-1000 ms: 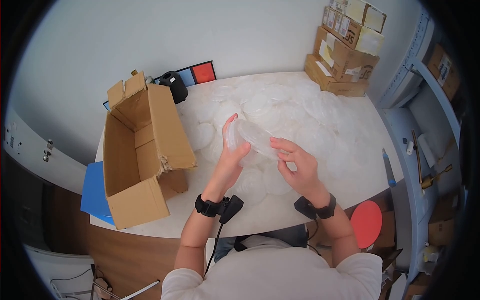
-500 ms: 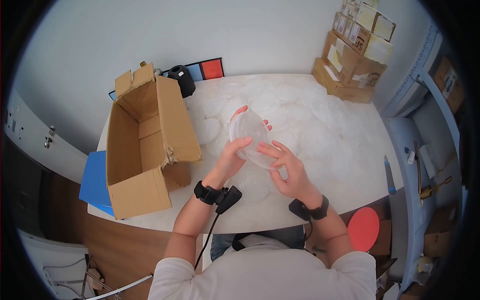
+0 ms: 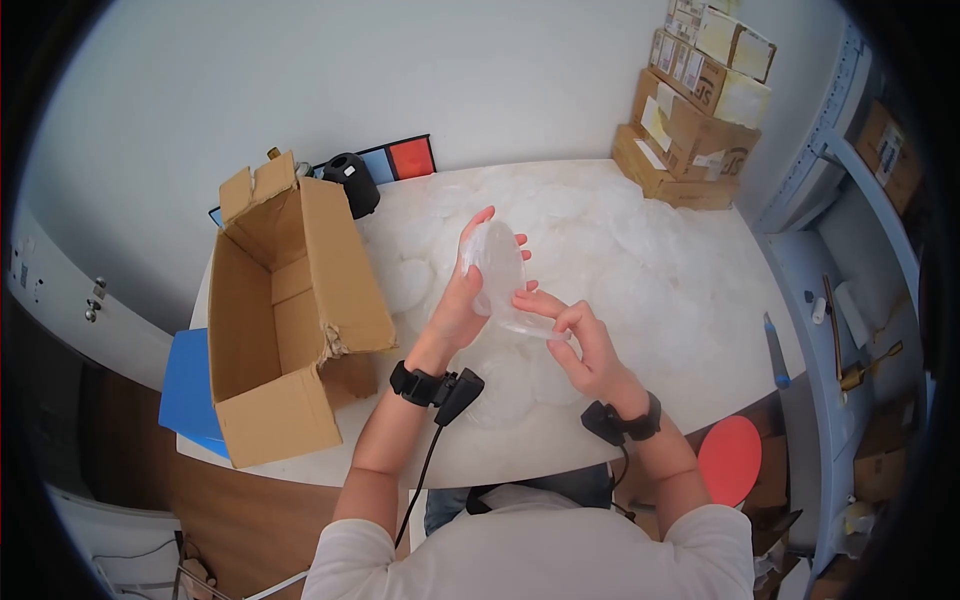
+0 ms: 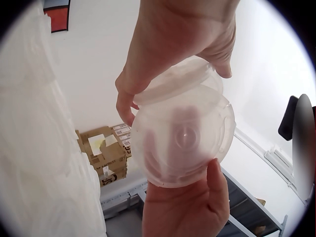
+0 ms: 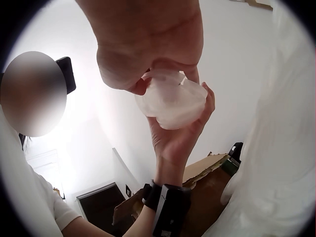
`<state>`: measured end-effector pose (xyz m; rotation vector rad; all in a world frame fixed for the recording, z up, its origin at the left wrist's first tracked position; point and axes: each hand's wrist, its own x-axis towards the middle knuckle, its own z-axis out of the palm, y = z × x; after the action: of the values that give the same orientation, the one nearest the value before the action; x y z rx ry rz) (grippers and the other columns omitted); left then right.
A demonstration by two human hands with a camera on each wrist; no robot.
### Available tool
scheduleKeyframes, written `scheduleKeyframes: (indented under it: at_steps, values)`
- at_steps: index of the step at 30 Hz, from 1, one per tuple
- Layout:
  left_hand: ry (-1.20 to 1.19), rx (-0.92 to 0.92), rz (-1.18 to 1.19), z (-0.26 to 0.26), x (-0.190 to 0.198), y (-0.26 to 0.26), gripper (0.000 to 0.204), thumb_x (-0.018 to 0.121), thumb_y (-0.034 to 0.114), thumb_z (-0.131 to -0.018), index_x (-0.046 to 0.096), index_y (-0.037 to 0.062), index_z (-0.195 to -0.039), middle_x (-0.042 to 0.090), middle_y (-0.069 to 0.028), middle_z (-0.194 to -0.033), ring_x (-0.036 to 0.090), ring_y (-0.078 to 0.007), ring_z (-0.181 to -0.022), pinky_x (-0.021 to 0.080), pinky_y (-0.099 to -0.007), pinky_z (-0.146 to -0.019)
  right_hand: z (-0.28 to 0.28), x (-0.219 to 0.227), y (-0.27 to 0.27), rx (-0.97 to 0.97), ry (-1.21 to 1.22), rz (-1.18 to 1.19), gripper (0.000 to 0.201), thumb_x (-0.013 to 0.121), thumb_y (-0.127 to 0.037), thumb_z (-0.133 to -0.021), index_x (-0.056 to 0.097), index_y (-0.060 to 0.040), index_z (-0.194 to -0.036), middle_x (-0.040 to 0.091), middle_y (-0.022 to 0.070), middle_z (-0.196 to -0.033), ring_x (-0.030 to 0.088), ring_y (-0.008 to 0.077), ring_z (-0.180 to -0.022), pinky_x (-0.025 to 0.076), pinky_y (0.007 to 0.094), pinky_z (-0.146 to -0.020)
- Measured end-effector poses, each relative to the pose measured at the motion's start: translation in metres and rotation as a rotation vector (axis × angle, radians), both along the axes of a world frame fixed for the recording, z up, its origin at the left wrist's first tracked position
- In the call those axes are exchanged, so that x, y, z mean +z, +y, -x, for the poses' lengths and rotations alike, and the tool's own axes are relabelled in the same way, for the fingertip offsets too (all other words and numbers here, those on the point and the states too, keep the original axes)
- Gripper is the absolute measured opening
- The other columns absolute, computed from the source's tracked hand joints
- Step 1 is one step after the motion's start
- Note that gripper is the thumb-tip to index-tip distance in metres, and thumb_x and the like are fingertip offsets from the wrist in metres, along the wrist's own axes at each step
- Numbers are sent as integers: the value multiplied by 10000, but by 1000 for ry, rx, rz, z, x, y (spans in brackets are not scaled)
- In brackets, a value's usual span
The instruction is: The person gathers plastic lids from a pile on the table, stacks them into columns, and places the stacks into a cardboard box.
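Note:
Above the table, my left hand [image 3: 458,302] holds a round translucent plastic lid [image 3: 496,258], thumb on the near face and fingertips showing past the far edge. A second translucent round lid [image 4: 182,140], with a small raised centre, is tilted away from the first and overlaps it in the left wrist view. My right hand [image 3: 597,352] pinches this second lid at its edge, its thumb at the rim and its fingers showing through the plastic from behind. In the right wrist view the left hand [image 5: 175,140] supports the plastic from below.
Many similar translucent lids [image 3: 620,260] cover the white table. A brown cardboard box [image 3: 350,270] lies open at the left, beside a black device [image 3: 352,185]. Stacked parcels [image 3: 695,135] stand at the back right. A blue-handled tool [image 3: 776,350] lies near the right edge.
The lid under my right hand has swung down and towards me, opening an angle against the one in my left hand. My right thumb and fingers have closed on its edge.

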<state>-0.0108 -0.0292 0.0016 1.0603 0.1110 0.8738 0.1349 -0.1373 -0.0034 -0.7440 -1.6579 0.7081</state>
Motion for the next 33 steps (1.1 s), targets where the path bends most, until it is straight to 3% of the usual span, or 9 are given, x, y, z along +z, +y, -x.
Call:
scheduleKeyframes:
  at_steps: [2,9,10,13,17,21,24,30,33]
  values:
    - [19,-4,-8,1,0,0,890,650,484,-681,147,229,-1371,414,-126,-1194,446,-247,-1088,427,-432,-885,-2,2,0,-48,-155,-40,109,387,19,-815,319,-57,-852,491,189,-1229,373,328,-1231,228,434,-1039]
    - [28,-76,105,6,-1,5,814,560,298,-653,202,168,-1372,440,-130,-1165,461,-233,-1050,432,-395,-856,-13,20,-4,26,-323,34,56,407,-27,-829,370,-69,-824,535,191,-1173,464,274,-1141,284,414,-1003]
    - [25,-78,107,7,-4,8,814,560,298,-653,202,168,-1372,440,-130,-1165,461,-233,-1050,432,-395,-856,-14,24,-8,20,-248,210,55,442,-16,-823,425,-37,-870,555,161,-1128,471,239,-1125,323,379,-967]
    - [95,32,125,9,-9,15,801,533,344,-666,213,164,-1377,460,-121,-1162,475,-215,-1039,415,-365,-863,-19,15,-1,4,-31,365,115,498,-10,-818,512,0,-932,576,103,-1029,489,175,-1055,380,318,-884]
    - [51,-222,172,3,-9,2,722,475,388,-760,203,161,-1388,460,-89,-1200,459,-187,-1082,394,-341,-890,-15,9,19,-33,210,271,106,539,-19,-822,563,0,-923,541,37,-930,495,127,-926,396,266,-812]
    - [74,-282,181,-6,-9,-8,601,306,480,-893,192,168,-1393,428,-50,-1259,436,-186,-1125,402,-368,-891,-11,-4,32,-193,182,140,102,550,-35,-818,572,-17,-917,516,25,-923,480,120,-861,397,243,-777]
    - [92,-328,222,-5,-7,-11,694,268,588,-862,167,159,-1397,366,-81,-1329,429,-253,-1165,414,-473,-889,-12,-10,36,-354,102,102,108,563,-58,-816,565,-28,-919,502,15,-901,457,110,-813,393,237,-748]
    - [170,-380,210,-6,-3,-15,664,242,580,-870,167,180,-1395,312,-63,-1362,422,-298,-1164,432,-505,-857,-10,-13,38,-349,271,285,109,576,-65,-797,552,-47,-903,504,13,-879,462,94,-778,393,226,-665]
    - [226,-378,157,-6,-3,-17,652,215,572,-877,185,170,-1389,315,-68,-1360,418,-305,-1167,439,-515,-841,-12,-14,40,-420,138,84,94,571,-64,-801,552,-51,-892,508,12,-877,466,91,-780,388,212,-652]
